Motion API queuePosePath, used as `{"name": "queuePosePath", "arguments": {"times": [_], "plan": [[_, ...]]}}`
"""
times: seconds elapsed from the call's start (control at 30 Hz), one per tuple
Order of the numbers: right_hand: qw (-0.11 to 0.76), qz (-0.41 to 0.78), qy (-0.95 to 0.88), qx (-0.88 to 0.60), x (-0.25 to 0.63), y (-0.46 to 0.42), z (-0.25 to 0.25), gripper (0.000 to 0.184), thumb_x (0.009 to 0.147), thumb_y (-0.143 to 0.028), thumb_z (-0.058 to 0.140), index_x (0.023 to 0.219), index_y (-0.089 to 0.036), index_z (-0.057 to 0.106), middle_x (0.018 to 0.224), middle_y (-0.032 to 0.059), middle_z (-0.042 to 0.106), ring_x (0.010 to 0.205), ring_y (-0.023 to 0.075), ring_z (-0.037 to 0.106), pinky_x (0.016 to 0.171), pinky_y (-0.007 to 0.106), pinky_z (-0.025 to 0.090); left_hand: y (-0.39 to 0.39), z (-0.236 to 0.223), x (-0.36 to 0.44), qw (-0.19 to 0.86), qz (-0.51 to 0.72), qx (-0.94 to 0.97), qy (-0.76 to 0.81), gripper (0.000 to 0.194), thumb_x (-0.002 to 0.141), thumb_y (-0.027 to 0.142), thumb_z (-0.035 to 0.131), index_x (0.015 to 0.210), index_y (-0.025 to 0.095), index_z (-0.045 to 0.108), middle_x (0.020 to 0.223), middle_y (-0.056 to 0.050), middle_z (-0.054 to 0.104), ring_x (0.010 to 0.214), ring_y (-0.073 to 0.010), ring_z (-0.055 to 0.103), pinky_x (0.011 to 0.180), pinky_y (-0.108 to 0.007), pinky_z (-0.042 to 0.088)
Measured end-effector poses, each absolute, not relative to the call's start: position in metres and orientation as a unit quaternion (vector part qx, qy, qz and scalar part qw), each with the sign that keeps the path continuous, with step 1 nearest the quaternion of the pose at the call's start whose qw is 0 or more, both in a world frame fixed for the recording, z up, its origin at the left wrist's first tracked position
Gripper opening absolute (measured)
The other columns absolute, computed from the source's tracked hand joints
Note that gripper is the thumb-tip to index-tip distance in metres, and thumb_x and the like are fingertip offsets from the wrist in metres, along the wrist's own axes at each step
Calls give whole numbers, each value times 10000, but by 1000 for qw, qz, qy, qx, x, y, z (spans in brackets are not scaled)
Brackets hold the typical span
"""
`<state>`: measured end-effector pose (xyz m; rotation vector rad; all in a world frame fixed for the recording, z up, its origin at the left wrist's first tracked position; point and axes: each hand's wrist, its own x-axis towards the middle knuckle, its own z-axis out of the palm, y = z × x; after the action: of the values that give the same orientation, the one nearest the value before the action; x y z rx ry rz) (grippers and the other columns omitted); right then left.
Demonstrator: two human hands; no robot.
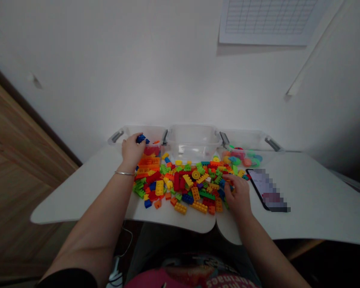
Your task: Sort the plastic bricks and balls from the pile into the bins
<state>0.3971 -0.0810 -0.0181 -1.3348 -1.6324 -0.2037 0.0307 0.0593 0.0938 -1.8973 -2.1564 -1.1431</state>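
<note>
My left hand (133, 150) is above the left clear plastic bin (129, 130), with its fingers closed on a blue toy brick (141, 138). Red and orange pieces show through that bin's front. At the right end of a loose pile of coloured bricks (184, 184), my right hand (238, 194) reaches in with thumb and forefinger apart. Its fingertips are close to blue and green bricks; whether they touch one is unclear. Red, yellow, orange, green and blue pieces make up the pile, some lying on others.
The middle clear bin (195, 134) stands behind the pile. In the right bin (246, 138) are round, bright-coloured pieces. A phone (267, 190) lies on the white table (312, 200) to the right. Behind is a wall with a printed sheet (267, 20).
</note>
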Motion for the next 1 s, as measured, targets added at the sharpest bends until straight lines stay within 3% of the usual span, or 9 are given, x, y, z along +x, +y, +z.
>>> {"name": "queuePosePath", "arguments": {"times": [0.17,0.3,0.37,0.53,0.67,0.87,1.0], "plan": [[488,-82,-673,-550,397,-81,-17,183,882,-221,490,976,-208,647,978,73,708,926,246,611,843,411,446,57,94,36,33,-356,-599,-716,479,875,325,524,1336,212,587,1154,-78,725,1178,-289,601,1157,-495,271],[487,-85,-673,-550,397,-81,-17,180,877,-206,494,977,-206,644,979,72,708,918,243,611,836,406,450,58,89,38,37,-396,-585,-706,685,866,282,507,1516,162,327,1334,-100,632,1250,-273,557,1163,-473,287],[486,-84,-674,-550,397,-81,-18,181,876,-204,494,979,-207,644,978,73,708,919,245,612,838,410,451,60,87,38,41,-412,-583,-699,712,864,260,498,1532,150,277,1390,-118,585,1261,-263,552,1161,-464,296],[486,-84,-674,-550,398,-80,-19,177,870,-204,499,972,-212,644,972,73,707,921,249,612,841,422,454,61,84,37,45,-420,-598,-682,562,871,258,489,1424,155,473,1373,-118,597,1275,-275,543,1197,-495,228],[487,-83,-677,-546,397,-79,-19,177,879,-205,494,976,-212,642,967,72,704,923,246,613,847,425,457,49,87,35,40,-484,-594,-641,343,874,237,458,1117,176,691,1304,-92,644,1265,-249,546,1157,-450,327],[484,-81,-678,-547,396,-80,-19,175,882,-208,493,972,-205,642,948,74,699,909,244,611,835,423,466,6,82,56,3,-467,-681,-564,291,878,280,488,1056,193,701,1136,-67,716,1115,-223,627,1043,-406,457],[480,-76,-681,-548,396,-80,-20,174,887,-208,492,972,-204,643,946,71,697,917,240,611,838,415,474,-28,66,93,-28,-395,-776,-491,278,899,299,514,1074,179,694,1111,-88,723,1065,-234,641,1005,-447,478]]}}
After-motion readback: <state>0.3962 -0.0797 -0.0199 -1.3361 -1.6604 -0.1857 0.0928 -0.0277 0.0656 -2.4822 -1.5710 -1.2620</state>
